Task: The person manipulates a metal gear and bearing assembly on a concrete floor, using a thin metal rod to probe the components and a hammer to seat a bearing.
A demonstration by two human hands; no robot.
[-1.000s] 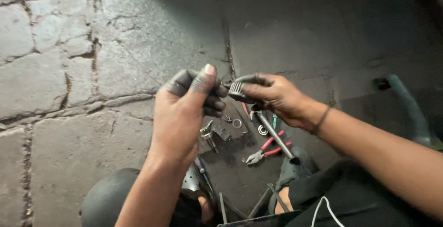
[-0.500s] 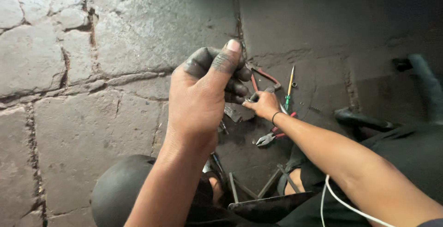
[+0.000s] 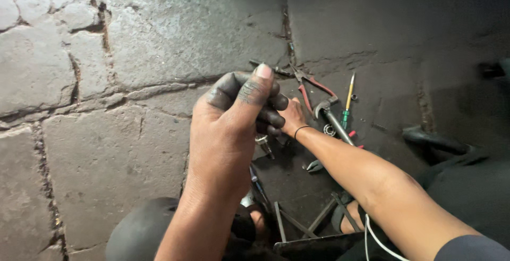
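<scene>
My left hand, smeared with black grease, is raised in mid-frame with its fingers curled into a fist. A small silver metal part pokes out under its little finger. My right hand reaches down to the dark floor just behind the left fingers, which hide most of it; a thin black band circles its wrist. It is close to the red-handled pliers and a grey metal hand tool.
A yellow and green screwdriver and a small metal ring lie by the tools. Metal rods cross at the bottom. A dark rounded object sits at lower left, a black shape at right. The floor is stone slabs.
My right hand has left the grey piece it held beside my left hand and gone down to the floor by the tools. My left hand stays raised and closed.
</scene>
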